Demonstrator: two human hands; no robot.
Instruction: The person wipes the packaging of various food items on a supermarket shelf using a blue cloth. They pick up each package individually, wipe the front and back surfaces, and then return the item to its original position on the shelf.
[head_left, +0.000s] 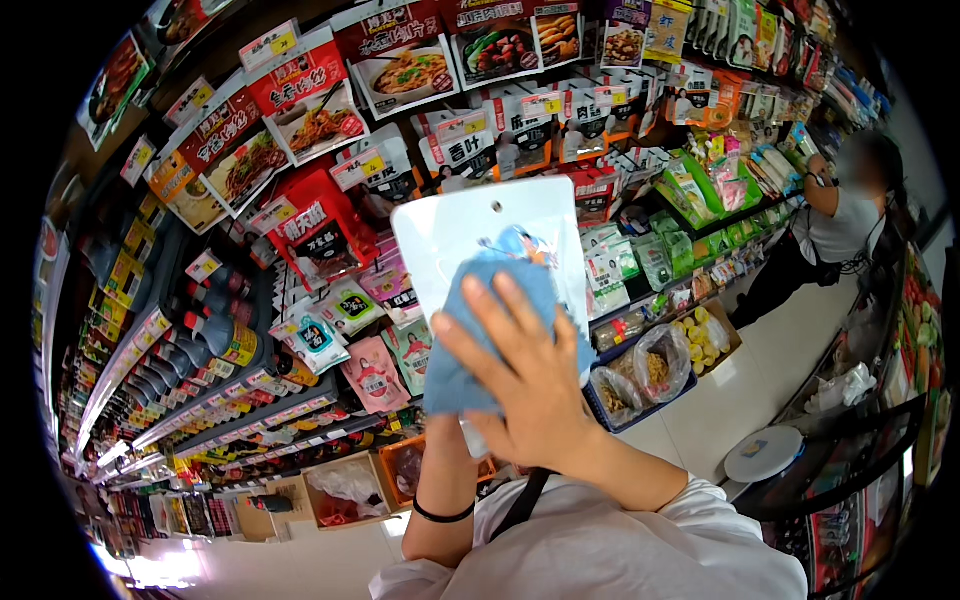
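A white plastic pouch with a hang hole and a blue printed figure is held up before me. My left hand, below a black wrist band, supports it from underneath; its fingers are hidden behind the pouch and cloth. Across the pouch's front lies a blue cloth. My right hand presses flat on this cloth with its fingers spread, pinning it against the pouch. The pouch's lower part is mostly covered.
Hanging seasoning packets fill the rack ahead. Dark sauce bottles line the left shelves. Low down stand a blue crate of bagged goods and a cardboard box. Another person stands at right, near a round white stool.
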